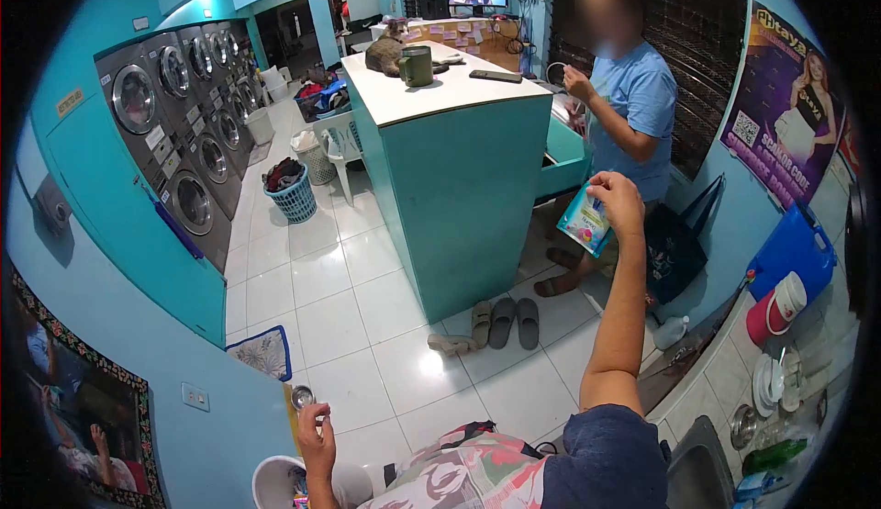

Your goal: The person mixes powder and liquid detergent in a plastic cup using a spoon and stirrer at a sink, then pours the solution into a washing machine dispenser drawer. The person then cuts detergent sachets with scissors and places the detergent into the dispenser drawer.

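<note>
My right hand (618, 201) is stretched out in front of me, pinching the top corner of a teal and white sachet (584, 224) with small print and coloured pictures. The sachet hangs beside the teal counter (459, 206), in front of a person in a blue shirt (633, 87). Low on the left, my left hand (317, 431) is raised with its fingers loosely bent and nothing visible in them. It is above a white bin (273, 481) with colourful wrappers inside.
A cat (384, 50), a green mug (416, 66) and a phone (496, 76) are on the counter. Slippers (502, 323) lie on the floor at its foot. Stacked washing machines (193, 201) line the left wall; a laundry basket (292, 199) stands nearby. A sink (702, 463) is at lower right.
</note>
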The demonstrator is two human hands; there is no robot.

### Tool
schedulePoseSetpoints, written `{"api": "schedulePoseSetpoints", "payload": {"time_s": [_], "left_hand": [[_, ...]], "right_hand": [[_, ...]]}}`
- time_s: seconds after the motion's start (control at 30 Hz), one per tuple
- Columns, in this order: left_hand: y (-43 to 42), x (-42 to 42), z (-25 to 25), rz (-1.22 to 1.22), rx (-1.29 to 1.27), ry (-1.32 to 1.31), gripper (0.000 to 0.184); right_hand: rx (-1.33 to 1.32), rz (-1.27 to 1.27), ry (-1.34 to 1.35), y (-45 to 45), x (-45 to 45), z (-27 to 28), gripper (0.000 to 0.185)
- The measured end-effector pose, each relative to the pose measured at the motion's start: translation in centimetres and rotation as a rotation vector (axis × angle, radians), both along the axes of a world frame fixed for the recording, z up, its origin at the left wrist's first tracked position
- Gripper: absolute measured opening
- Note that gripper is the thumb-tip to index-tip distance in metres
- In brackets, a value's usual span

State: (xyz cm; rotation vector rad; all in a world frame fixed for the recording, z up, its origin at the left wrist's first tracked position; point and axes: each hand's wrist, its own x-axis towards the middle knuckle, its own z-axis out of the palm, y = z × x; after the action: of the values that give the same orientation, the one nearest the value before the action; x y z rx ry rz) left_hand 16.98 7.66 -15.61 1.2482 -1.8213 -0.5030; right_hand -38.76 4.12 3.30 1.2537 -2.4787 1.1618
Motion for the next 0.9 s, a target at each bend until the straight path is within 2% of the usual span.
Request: {"api": "schedulePoseSetpoints", "payload": {"time_s": [0.23, 0.43, 0.53, 0.63, 0.73, 0.77, 0.8, 0.9], "left_hand": [[0.5, 0.7, 0.1, 0.037, 0.023, -0.003, 0.026], [0.5, 0.8, 0.1, 0.037, 0.021, -0.008, 0.024], [0.5, 0.6, 0.3, 0.025, 0.039, 0.013, 0.024], [0.1, 0.8, -0.1, 0.011, 0.037, 0.019, 0.024], [-0.4, 0.4, 0.2, 0.042, 0.006, 0.04, 0.028], [-0.6, 0.1, 0.3, 0.058, 0.035, 0.121, 0.035], [-0.5, 0.0, 0.9, 0.07, 0.043, 0.092, 0.046], [-0.3, 0.8, 1.3, 0.123, -0.005, 0.068, 0.07]], "right_hand": [[0.063, -0.141, 0.502, 0.3, 1.5, 0.2, 0.013], [0.073, -0.168, 0.694, 0.6, 2.3, 0.8, 0.01], [0.059, -0.171, 0.704, 0.5, 2.8, 1.1, 0.009], [-0.149, -0.03, 0.788, -0.1, 4.0, 1.0, 0.009], [-0.217, 0.21, 0.782, -2.2, 8.4, 0.0, 0.016], [-0.303, 0.295, 0.839, -3.0, 10.8, -0.5, 0.018], [-0.402, 0.393, 0.886, -3.9, 13.0, -1.3, 0.021], [-0.404, 0.681, 0.872, -7.0, 19.5, -4.4, 0.024]]}}
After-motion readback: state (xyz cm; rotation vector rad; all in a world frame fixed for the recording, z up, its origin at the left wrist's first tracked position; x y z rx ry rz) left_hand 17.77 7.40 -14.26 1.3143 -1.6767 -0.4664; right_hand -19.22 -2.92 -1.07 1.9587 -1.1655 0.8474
